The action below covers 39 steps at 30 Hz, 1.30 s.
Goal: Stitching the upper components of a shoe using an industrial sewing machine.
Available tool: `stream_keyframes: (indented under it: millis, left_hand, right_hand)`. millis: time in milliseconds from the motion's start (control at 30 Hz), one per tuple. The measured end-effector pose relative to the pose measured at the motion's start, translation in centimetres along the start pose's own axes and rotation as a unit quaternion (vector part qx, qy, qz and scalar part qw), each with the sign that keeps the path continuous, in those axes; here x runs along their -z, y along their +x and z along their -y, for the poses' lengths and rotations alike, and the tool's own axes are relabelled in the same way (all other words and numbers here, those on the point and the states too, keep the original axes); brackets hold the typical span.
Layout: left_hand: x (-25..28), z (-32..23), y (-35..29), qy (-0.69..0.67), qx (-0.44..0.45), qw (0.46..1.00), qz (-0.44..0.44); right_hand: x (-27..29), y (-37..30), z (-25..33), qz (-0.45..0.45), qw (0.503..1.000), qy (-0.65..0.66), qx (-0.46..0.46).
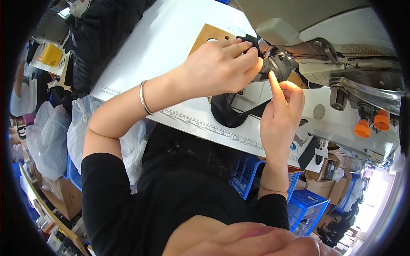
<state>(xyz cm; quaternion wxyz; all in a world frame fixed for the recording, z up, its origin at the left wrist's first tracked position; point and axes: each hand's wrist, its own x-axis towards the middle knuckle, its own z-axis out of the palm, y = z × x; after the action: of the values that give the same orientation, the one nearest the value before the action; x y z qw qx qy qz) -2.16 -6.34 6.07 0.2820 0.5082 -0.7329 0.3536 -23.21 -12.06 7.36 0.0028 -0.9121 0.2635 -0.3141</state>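
Note:
A sewing machine (299,32) stands at the upper right, with a dark textured round part (276,67) by its working end. My left hand (226,66) reaches in from the left, palm down, its bent fingers closed on black fabric (249,41) there. My right hand (282,109) comes up from below, index finger stretched to the round part and the other fingers curled. What lies inside those curled fingers is hidden. Between the hands a black fabric strip (228,114) droops in a loop over the table's near side, one end running behind my right hand.
The white table (149,51) has a ruler scale (205,128) along its near edge. A tan board (208,36) lies beyond my left hand. Dark cloth (100,36) is heaped at the far left. Plastic bags (49,141) hang at left; blue crates (305,209) stand below right.

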Motion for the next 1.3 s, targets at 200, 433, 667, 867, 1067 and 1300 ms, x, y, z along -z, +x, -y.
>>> stream_keyframes:
  millis: [200,433,667,867,1067,1300]
  left_hand:
    - [-0.3,2.8,0.1,-0.063,-0.041,0.997,0.004]
    - [-0.9,4.3,0.2,-0.104,-0.062,0.992,-0.04]
    - [-1.0,4.5,0.4,-0.104,-0.087,0.99,-0.023]
    - [-0.6,4.2,0.6,-0.101,-0.067,0.993,-0.011]
    - [-0.8,4.5,0.5,-0.119,-0.054,0.991,-0.012]
    - [-1.1,4.9,0.5,-0.11,-0.049,0.993,-0.013]
  right_hand:
    - [-0.6,0.0,1.4,-0.007,1.0,0.001,-0.014]
    - [-1.3,-0.2,2.5,-0.019,0.999,-0.011,-0.026]
    - [-1.4,0.5,1.8,-0.065,0.997,-0.038,0.005]
    - [-1.3,1.0,1.1,-0.072,0.997,-0.027,0.006]
    - [-1.0,1.3,1.4,-0.062,0.998,-0.025,-0.006]
    - [-1.1,1.4,1.8,-0.055,0.998,-0.031,-0.028]
